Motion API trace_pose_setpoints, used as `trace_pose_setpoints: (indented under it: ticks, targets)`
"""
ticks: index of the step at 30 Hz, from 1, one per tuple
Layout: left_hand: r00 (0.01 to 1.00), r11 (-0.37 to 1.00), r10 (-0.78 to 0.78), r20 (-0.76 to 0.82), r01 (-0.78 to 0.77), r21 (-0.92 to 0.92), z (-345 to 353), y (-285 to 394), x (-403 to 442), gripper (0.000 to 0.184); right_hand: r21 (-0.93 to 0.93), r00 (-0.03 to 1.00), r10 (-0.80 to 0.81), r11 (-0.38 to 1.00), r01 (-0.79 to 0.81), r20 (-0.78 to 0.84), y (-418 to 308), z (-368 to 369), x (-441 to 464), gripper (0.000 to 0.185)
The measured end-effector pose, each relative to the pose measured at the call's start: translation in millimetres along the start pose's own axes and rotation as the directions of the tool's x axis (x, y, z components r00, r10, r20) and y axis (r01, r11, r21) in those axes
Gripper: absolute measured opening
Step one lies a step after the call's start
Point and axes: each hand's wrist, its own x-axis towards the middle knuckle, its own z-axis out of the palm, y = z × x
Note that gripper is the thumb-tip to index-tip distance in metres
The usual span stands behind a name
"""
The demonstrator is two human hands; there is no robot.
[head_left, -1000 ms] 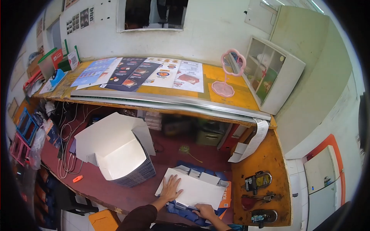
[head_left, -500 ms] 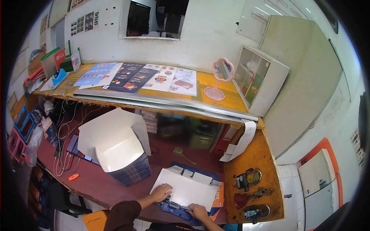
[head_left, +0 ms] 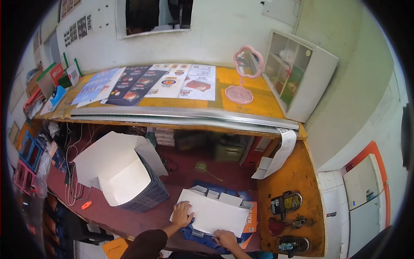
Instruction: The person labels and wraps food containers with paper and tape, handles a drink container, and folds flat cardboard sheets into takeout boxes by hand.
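Note:
A flat cardboard box blank [head_left: 220, 211], white inside and blue outside, lies on the lower desk with its side flaps partly raised. At its left front corner my left hand [head_left: 183, 214] has its fingers curled over the edge and a small folded flap. My right hand [head_left: 226, 238] pinches the raised front flap near the right front corner; its fingertips are partly hidden. Beneath the blank are more blue cardboard pieces and an orange printed sheet [head_left: 251, 221]. Left of my hands stands a tall stack of nested boxes [head_left: 129, 181], white inside.
An orange marker [head_left: 86, 205] and white cables [head_left: 71, 181] lie on the desk's left. Printed menus [head_left: 172, 82] and a pink mirror [head_left: 239, 94] occupy the upper counter. Padlocks [head_left: 286, 203] rest on the wooden side at right, below a hanging paper strip [head_left: 280, 151].
The camera view has shifted. My left hand has gone from lying on the blank to curling around its left front corner. My right hand stays at the front flap.

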Motion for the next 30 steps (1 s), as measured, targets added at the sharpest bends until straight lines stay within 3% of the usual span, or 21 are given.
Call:
trace_pose_setpoints:
  ticks: [4,6,7,9,11,13,14,16,17,18,20,21,23,24,26,27,29,30]
  targets:
    - [0.999,0.999,0.048,0.001,-0.048,-0.018,-5.1,7.7,-4.3,0.040,-0.034,0.999,0.034,0.999,-0.034,-0.028,-6.2,9.0,-7.5,0.022]
    - [0.993,0.990,-0.032,0.117,0.015,0.137,-9.4,18.1,-4.7,0.048,-0.047,0.998,0.044,0.998,-0.046,-0.050,-9.4,15.4,-10.3,0.025]
    - [0.994,0.992,-0.032,0.107,0.018,0.128,-11.6,28.8,-6.7,0.048,-0.064,0.997,0.045,0.997,-0.049,-0.064,-9.7,14.7,-12.2,0.027]
    - [0.846,0.945,-0.194,0.497,0.025,0.326,-18.2,54.6,-10.2,0.057,-0.006,0.995,0.094,0.995,-0.095,-0.015,-13.1,6.6,-15.4,0.030]
    - [0.744,0.984,0.170,0.647,-0.163,-0.071,-8.5,73.0,-32.8,0.062,0.060,0.989,0.141,0.988,-0.144,0.040,-6.8,2.3,-18.8,0.033]
    - [0.690,0.888,0.414,0.595,-0.449,-0.097,-5.3,99.7,-50.1,0.045,0.455,0.956,0.199,0.846,-0.278,0.214,20.1,-4.8,-17.8,0.033]
    - [0.696,0.891,0.408,0.590,-0.445,-0.092,5.2,102.7,-50.1,0.045,0.379,0.953,0.256,0.875,-0.301,0.165,30.2,-10.6,-20.5,0.030]
    - [0.672,0.890,0.386,0.632,-0.451,-0.064,23.5,100.2,-45.6,0.028,0.273,0.919,0.376,0.877,-0.395,0.120,29.6,-45.7,-26.7,0.029]
    - [0.728,0.884,0.442,0.524,-0.453,-0.115,14.3,99.4,-43.1,0.020,0.239,0.887,0.444,0.854,-0.462,0.125,27.2,-63.7,-32.5,0.031]
    - [0.729,0.882,0.445,0.520,-0.456,-0.115,-1.0,100.3,-36.0,0.020,0.237,0.887,0.446,0.855,-0.462,0.121,34.1,-68.4,-35.5,0.031]
    - [0.741,0.864,0.504,0.444,-0.431,-0.261,-39.2,102.3,-18.7,0.019,0.278,0.925,0.375,0.897,-0.344,-0.068,46.8,-74.7,-41.7,0.034]
    - [0.752,0.848,0.528,0.395,-0.442,-0.291,-63.9,102.0,-9.7,0.018,0.280,0.924,0.377,0.896,-0.345,-0.065,49.0,-80.1,-44.2,0.034]
    - [0.749,0.812,0.572,0.334,-0.460,-0.358,-115.0,95.5,10.6,0.018,0.737,0.895,0.376,0.670,-0.085,-0.239,45.0,-95.3,-39.6,0.027]
    - [0.736,0.789,0.598,0.317,-0.472,-0.394,-139.2,91.3,23.2,0.018,0.742,0.896,0.377,0.665,-0.084,-0.236,34.1,-109.1,-35.8,0.027]
    - [0.779,0.788,0.579,0.241,-0.459,-0.410,-189.0,91.8,38.9,0.018,0.880,0.903,0.203,0.380,0.285,-0.379,1.3,-146.8,-35.2,0.039]
    - [0.804,0.782,0.561,0.199,-0.435,-0.446,-208.0,91.7,44.8,0.018,0.882,0.903,0.205,0.375,0.285,-0.379,-5.2,-159.7,-34.0,0.039]
    - [0.861,0.750,0.498,0.106,-0.366,-0.551,-234.7,92.0,47.8,0.019,0.440,0.833,-0.216,0.767,0.468,-0.510,-16.7,-186.4,-31.1,0.045]
    - [0.860,0.751,0.499,0.109,-0.366,-0.549,-238.7,91.1,45.4,0.019,0.199,0.783,-0.218,0.896,0.398,-0.583,-41.4,-208.6,-35.6,0.043]
